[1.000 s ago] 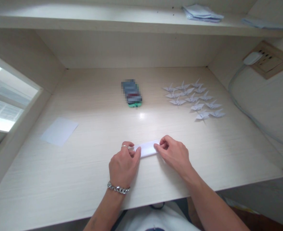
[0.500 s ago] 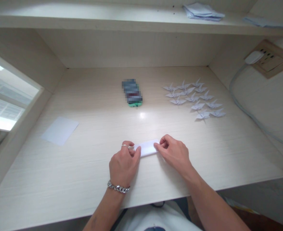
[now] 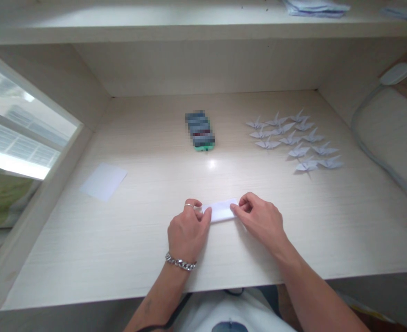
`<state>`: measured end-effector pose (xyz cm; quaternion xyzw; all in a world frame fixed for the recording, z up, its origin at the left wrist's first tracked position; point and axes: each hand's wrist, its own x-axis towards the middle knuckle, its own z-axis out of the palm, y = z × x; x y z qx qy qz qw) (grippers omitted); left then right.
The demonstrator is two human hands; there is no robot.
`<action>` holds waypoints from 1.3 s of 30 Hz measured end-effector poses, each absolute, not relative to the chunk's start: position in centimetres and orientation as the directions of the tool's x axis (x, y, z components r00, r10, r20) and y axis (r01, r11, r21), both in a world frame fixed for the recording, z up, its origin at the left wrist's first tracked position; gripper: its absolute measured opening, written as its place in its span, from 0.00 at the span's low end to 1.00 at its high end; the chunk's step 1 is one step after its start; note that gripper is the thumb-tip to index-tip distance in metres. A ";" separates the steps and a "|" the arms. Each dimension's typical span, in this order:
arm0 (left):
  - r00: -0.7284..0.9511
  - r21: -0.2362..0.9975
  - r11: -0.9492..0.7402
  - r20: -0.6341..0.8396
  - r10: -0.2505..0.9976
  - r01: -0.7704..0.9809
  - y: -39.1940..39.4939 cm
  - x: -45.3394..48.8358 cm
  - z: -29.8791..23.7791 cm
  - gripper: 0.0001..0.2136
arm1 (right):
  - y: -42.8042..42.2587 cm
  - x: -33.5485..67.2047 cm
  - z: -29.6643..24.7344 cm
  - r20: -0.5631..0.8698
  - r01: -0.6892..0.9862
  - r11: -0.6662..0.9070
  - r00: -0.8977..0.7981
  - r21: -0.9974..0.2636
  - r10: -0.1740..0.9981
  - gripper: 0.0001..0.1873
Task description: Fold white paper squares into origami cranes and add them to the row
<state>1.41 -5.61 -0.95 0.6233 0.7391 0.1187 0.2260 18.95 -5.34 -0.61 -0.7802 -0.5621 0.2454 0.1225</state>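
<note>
Between my hands, near the desk's front edge, is a white sheet of paper [image 3: 223, 210] folded into a narrow strip. My left hand [image 3: 189, 230] pinches its left end between thumb and fingers; a ring and a chain bracelet are on that side. The strip's right end is pinched by my right hand [image 3: 260, 221], thumb on top. Several white paper cranes [image 3: 290, 138] stand in rough rows farther back on the right. A flat, square sheet of white paper [image 3: 104, 181] lies off to the left.
A blurred dark object with a green edge [image 3: 203, 131] lies toward the back. Above runs a shelf [image 3: 155, 33] carrying a paper stack [image 3: 316, 8]. At the right wall, a white plug [image 3: 398, 73] trails a grey cable [image 3: 373, 157]. A window [image 3: 20, 124] is at left.
The whole view has shifted, so everything on the desk appears farther right. Both hands keep their pinch on the folded paper, which looks unchanged.
</note>
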 end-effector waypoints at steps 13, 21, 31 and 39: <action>-0.115 0.442 0.191 -0.193 0.974 0.876 -5.5 1.4 -1.0 0.10 | -5.4 19.0 -0.6 -0.241 0.814 -0.336 0.246 -0.475 0.939 0.09; -0.110 0.409 0.176 -0.179 0.978 0.895 -5.5 1.4 -0.9 0.09 | -5.3 19.0 -0.6 -0.242 0.814 -0.336 0.247 -0.474 0.938 0.08; -0.088 0.381 0.124 -0.110 0.990 0.916 -5.4 1.5 -1.0 0.09 | -5.3 19.1 -0.7 -0.228 0.820 -0.329 0.247 -0.468 0.942 0.08; -0.082 0.361 0.117 -0.111 0.990 0.925 -5.4 1.4 -1.1 0.11 | -5.2 19.0 -0.5 -0.237 0.814 -0.336 0.249 -0.475 0.939 0.08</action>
